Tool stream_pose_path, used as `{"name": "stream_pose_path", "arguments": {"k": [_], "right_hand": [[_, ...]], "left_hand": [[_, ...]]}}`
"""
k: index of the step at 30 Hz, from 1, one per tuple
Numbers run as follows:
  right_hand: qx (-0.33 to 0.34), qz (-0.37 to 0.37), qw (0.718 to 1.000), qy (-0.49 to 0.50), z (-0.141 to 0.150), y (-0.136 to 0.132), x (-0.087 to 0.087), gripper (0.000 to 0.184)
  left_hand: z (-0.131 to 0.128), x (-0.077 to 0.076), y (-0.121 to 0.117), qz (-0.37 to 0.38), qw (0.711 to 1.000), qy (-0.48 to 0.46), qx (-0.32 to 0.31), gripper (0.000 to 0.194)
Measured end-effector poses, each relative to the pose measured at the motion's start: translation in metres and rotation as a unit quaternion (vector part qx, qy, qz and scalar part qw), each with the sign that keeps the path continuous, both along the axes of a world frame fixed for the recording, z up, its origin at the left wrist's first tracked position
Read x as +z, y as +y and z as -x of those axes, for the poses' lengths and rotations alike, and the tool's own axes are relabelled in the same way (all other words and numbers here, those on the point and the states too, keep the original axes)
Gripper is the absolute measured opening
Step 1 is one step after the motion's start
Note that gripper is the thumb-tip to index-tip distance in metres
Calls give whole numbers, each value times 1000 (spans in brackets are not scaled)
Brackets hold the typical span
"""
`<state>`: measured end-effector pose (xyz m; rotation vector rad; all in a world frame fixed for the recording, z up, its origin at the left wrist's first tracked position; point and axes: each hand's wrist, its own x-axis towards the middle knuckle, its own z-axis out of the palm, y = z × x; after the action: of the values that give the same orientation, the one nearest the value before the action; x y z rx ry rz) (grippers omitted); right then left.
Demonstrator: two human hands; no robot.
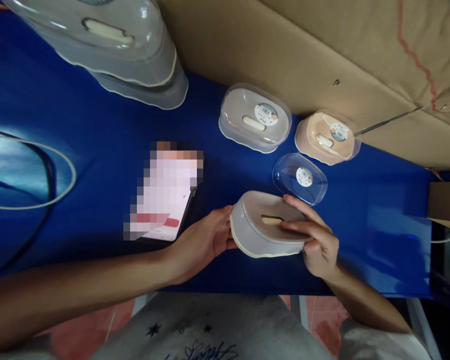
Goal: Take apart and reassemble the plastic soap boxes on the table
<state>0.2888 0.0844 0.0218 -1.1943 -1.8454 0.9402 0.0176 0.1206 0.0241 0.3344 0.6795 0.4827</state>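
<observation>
Near the table's front edge I hold a grey oval plastic box with a cream rim and a small elongated cream inset on top. My left hand grips its left end, with the fingers partly hidden behind it. My right hand holds the right end, thumb at the lower side and fingers across the top, one touching beside the inset. Just beyond the box lies a clear oval cover with a round barcode label.
Farther back sit a grey covered box and a peach covered box. Larger clear-covered boxes are stacked at upper left. A phone, its screen blurred, lies left on the blue table. Brown cardboard stands behind.
</observation>
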Motion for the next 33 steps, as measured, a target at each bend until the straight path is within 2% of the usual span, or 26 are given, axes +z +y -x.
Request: {"name": "stream_pose_path", "arguments": {"k": [2,6,9,11,15,20,24,28,30,31,33], "right_hand": [[34,-19,999,-35,-3,1,0,51],[97,-39,988,-117,-6,3,3,109],[134,-43,973,-183,-3,2,4,129],[138,-43,970,-197,1,0,3,128],[128,-45,979,-153,5,0,-3,115],[115,-57,985,-119,5,1,-6,111],[59,-57,990,-113,-1,0,-4,97],[27,-47,990,-128,-1,3,-1,98],[24,-38,990,-134,0,4,0,100],[23,-34,990,-135,0,5,1,100],[23,-24,991,-133,-2,6,1,100]], "left_hand": [[1,0,0,27,999,16,-4,53],[2,0,0,52,998,38,-7,52],[2,-2,-2,34,999,31,-17,50],[2,-3,-2,25,999,25,-25,51],[1,-1,-1,32,998,36,-27,57],[1,0,1,23,998,53,-20,56],[0,-3,2,12,997,77,11,49],[1,-2,2,-8,994,112,17,54],[3,1,-1,-60,989,130,18,57],[5,2,-3,-110,984,142,20,59],[9,3,-7,-258,951,173,6,67]]}}
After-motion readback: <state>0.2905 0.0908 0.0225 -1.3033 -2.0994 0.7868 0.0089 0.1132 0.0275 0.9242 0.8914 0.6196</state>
